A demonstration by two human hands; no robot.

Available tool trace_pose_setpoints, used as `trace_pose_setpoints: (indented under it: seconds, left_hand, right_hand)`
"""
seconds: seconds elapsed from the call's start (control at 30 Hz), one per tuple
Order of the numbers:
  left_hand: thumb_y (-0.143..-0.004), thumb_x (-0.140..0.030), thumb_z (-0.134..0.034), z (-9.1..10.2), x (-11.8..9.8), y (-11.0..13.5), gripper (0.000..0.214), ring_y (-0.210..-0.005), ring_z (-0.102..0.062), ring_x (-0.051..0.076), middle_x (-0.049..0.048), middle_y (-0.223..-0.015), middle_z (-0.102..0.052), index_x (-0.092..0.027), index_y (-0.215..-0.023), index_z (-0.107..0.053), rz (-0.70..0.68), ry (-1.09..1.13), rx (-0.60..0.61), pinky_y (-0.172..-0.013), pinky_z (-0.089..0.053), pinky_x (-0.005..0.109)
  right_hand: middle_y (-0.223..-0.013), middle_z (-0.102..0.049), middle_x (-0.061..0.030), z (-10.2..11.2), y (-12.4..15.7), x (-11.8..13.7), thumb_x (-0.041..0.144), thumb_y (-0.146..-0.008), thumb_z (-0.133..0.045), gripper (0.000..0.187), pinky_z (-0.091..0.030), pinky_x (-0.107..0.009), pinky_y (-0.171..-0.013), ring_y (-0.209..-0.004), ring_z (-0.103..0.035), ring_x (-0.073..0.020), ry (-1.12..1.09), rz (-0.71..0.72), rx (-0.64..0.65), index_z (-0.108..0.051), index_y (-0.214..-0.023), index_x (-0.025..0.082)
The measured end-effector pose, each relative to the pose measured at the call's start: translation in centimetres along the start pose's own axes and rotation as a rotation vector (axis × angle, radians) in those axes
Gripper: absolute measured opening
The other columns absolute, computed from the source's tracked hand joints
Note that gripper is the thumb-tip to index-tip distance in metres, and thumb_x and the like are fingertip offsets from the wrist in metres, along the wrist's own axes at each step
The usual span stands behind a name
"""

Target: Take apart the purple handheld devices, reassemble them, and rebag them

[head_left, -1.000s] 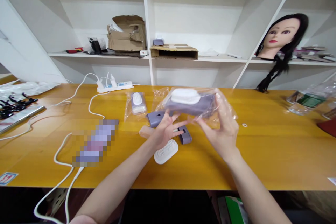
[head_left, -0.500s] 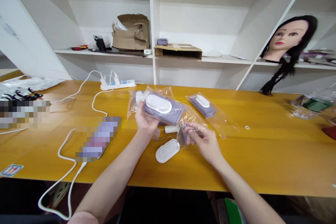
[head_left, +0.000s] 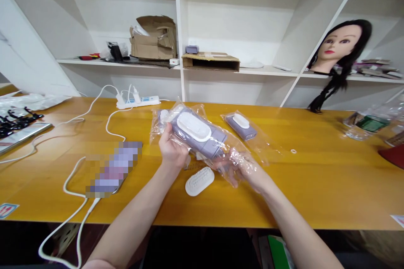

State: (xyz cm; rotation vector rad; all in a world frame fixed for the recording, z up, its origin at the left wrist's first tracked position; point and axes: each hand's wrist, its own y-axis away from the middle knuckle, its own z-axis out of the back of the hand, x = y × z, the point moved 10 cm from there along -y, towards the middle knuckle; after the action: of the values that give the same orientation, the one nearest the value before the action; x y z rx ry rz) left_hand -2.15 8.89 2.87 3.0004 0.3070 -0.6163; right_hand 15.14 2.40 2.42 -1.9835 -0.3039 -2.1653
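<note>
A purple device with a white oval pad (head_left: 193, 126) lies in a clear plastic bag (head_left: 202, 111), tilted above the table. Its left end is gripped by my left hand (head_left: 173, 147), thumb on top and fingers underneath. At the bag's right end is my right hand (head_left: 243, 167), its fingers closed around the film by the device's end; the film partly covers them. Under the bag, a white oval bristle pad (head_left: 200, 181) rests on the table. Another bagged purple device (head_left: 241, 126) lies to the right, and part of a further one shows behind my left hand.
A phone (head_left: 116, 168) with a white cable lies left. Behind it is a power strip (head_left: 139, 101). Cardboard boxes (head_left: 153, 38) and a mannequin head (head_left: 342, 46) occupy the shelves. A plastic bottle (head_left: 362, 124) and small white ring (head_left: 293, 151) are on the right.
My right hand has moved slightly right and down, with the film now over its fingers. The bagged device has tilted further, its right end lower. The camera view has shifted a little.
</note>
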Motion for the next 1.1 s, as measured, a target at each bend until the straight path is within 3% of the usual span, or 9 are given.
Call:
trace_pose_setpoints:
  seconds: [0.23,0.47,0.63,0.73,0.83,0.87,0.93,1.03,1.1]
  left_hand:
    - [-0.093,-0.043,-0.042,-0.3,1.2,0.2,0.04,-0.113,-0.062,0.023,0.0082,-0.106,-0.072,-0.016,-0.11,-0.067,0.032,-0.018,0.074,-0.097,-0.048,0.034]
    - [-0.094,-0.047,-0.036,-0.2,-0.3,-1.2,0.044,-0.106,-0.064,0.023,0.0111,-0.113,-0.068,-0.016,-0.11,-0.063,0.026,-0.058,0.081,-0.089,-0.051,0.035]
    - [-0.085,-0.068,-0.036,1.9,0.7,-2.2,0.058,-0.09,-0.067,0.022,0.0087,-0.119,-0.063,-0.026,-0.121,-0.055,0.196,-0.452,-0.026,-0.07,-0.052,0.034]
    - [-0.082,-0.07,-0.039,2.5,3.3,-1.6,0.065,-0.094,-0.067,0.026,0.0131,-0.126,-0.058,-0.024,-0.128,-0.048,0.358,-0.655,0.04,-0.078,-0.051,0.039]
    - [-0.08,-0.051,-0.059,2.0,2.8,-1.3,0.059,-0.11,-0.061,0.028,0.0119,-0.139,-0.049,-0.027,-0.132,-0.045,0.119,-0.989,0.121,-0.097,-0.043,0.045]
    - [-0.078,-0.044,-0.063,0.7,2.2,-0.9,0.059,-0.117,-0.056,0.029,0.0112,-0.142,-0.046,-0.027,-0.132,-0.046,-0.064,-1.128,0.209,-0.102,-0.039,0.046]
    - [-0.078,-0.039,-0.065,-2.6,3.4,1.5,0.06,-0.137,-0.036,0.031,0.008,-0.149,-0.039,-0.03,-0.134,-0.047,-0.316,-1.361,0.552,-0.112,-0.026,0.048]
    - [-0.086,-0.045,-0.054,-3.7,7.6,5.0,0.065,-0.146,-0.007,0.034,0.0035,-0.159,-0.019,-0.038,-0.146,-0.03,-0.249,-1.579,0.959,-0.113,-0.008,0.062]
    - [-0.088,-0.048,-0.049,-3.8,9.4,6.4,0.069,-0.146,-0.002,0.034,0.0029,-0.16,-0.014,-0.04,-0.149,-0.018,-0.204,-1.654,1.108,-0.11,-0.003,0.068]
  right_hand:
    - [-0.059,-0.058,0.0044,0.6,-0.7,-0.3,0.047,-0.072,-0.071,0.035,-0.027,-0.021,-0.038,-0.041,-0.051,-0.0097,-0.219,0.067,-0.128,-0.06,-0.095,0.022]
    - [-0.048,-0.055,0.0031,3.7,-0.1,-2.0,0.032,-0.066,-0.075,0.026,-0.03,-0.017,-0.038,-0.039,-0.05,-0.0073,-0.359,0.044,-0.265,-0.053,-0.067,0.017]
    - [-0.051,-0.061,0.0005,5.5,-0.3,-3.5,0.031,-0.059,-0.078,0.029,-0.045,-0.02,-0.045,-0.043,-0.059,-0.0121,-0.446,-0.016,-0.352,-0.055,-0.068,0.016]
    - [-0.047,-0.058,0.0027,7.2,-0.5,-3.9,0.03,-0.055,-0.079,0.03,-0.048,-0.02,-0.046,-0.044,-0.062,-0.0134,-0.495,0.0,-0.468,-0.054,-0.066,0.017]
    - [-0.045,-0.055,0.0054,9.5,0.1,-3.9,0.028,-0.055,-0.079,0.03,-0.046,-0.018,-0.044,-0.044,-0.062,-0.0124,-0.468,0.046,-0.618,-0.053,-0.066,0.018]
    - [-0.046,-0.055,0.0057,10.3,0.4,-3.8,0.028,-0.056,-0.078,0.03,-0.045,-0.018,-0.043,-0.043,-0.062,-0.0119,-0.44,0.063,-0.663,-0.053,-0.067,0.018]
    - [-0.049,-0.057,0.0058,11.3,1.0,-3.7,0.027,-0.055,-0.079,0.03,-0.043,-0.018,-0.041,-0.041,-0.061,-0.0111,-0.383,0.089,-0.73,-0.051,-0.066,0.019]
    - [-0.051,-0.058,0.0049,11.6,1.6,-3.9,0.027,-0.055,-0.079,0.031,-0.042,-0.02,-0.04,-0.039,-0.059,-0.0111,-0.323,0.074,-0.769,-0.051,-0.066,0.019]
    - [-0.05,-0.059,0.0041,11.5,1.7,-4.2,0.028,-0.057,-0.079,0.03,-0.042,-0.022,-0.039,-0.038,-0.058,-0.0119,-0.29,0.041,-0.77,-0.052,-0.067,0.019]
